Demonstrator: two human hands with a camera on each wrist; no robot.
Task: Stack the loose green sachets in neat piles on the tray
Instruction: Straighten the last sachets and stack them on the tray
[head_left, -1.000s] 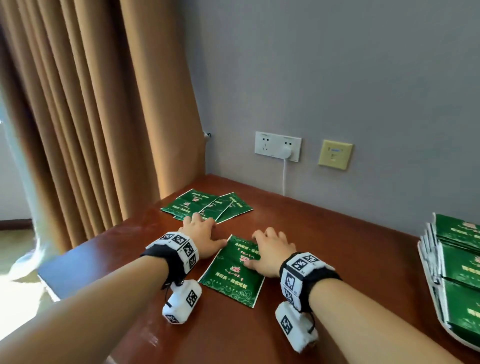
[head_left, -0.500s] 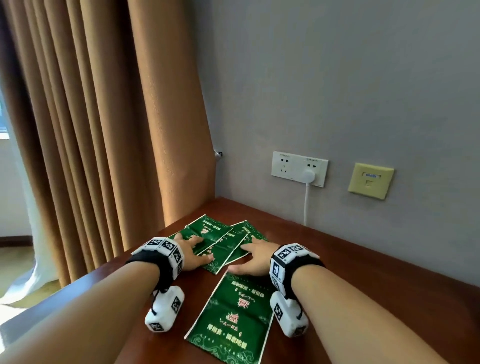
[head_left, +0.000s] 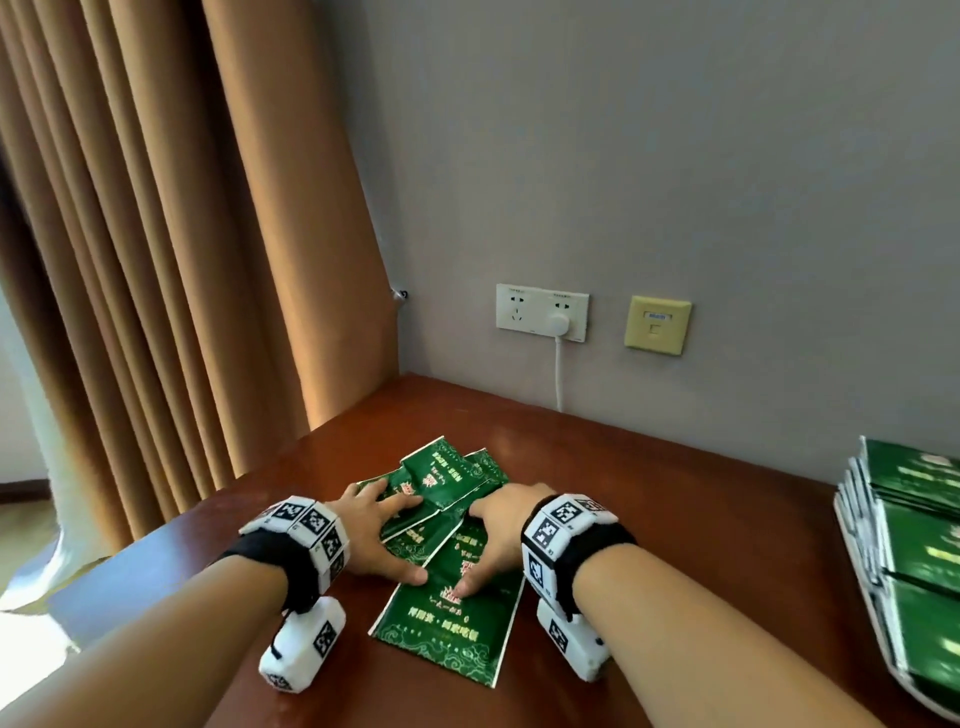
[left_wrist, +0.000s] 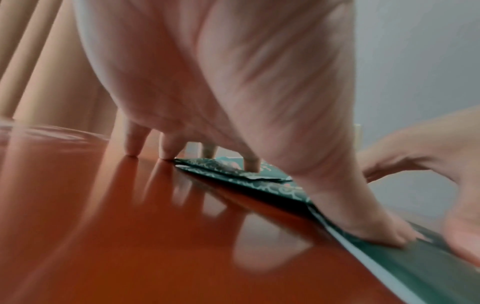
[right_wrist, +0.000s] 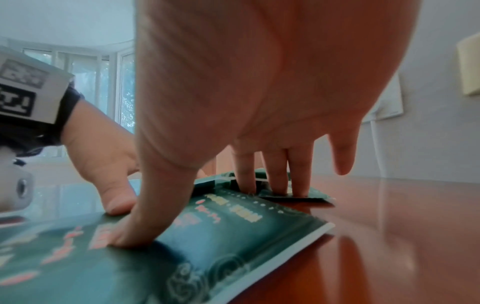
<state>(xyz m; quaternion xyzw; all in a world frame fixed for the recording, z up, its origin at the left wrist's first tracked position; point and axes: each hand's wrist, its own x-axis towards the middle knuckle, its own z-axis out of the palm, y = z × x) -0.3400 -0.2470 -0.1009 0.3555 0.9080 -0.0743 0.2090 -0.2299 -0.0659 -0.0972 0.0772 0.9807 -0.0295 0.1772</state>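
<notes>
Far sachets (head_left: 447, 478) now dragged near, overlapping the near sachet (head_left: 447, 618) on the table (head_left: 675, 545); left hand (head_left: 371, 530) and right hand (head_left: 493, 540) spread, pressing them; gathered, likely ready for the tray (head_left: 852, 540) at right.

Loose green sachets (head_left: 441, 499) bunched and overlapping on the bench, largest one (head_left: 447, 618) nearest and flat, stacked sachets (head_left: 919, 540) held on a white tray (head_left: 857, 561) at right

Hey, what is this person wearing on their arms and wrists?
Both forearms are bare, with no sleeves. Each wrist carries a black band ringed with white blocks printed with black square codes. A white rounded camera pod, also code-marked, hangs under each wrist.
</notes>
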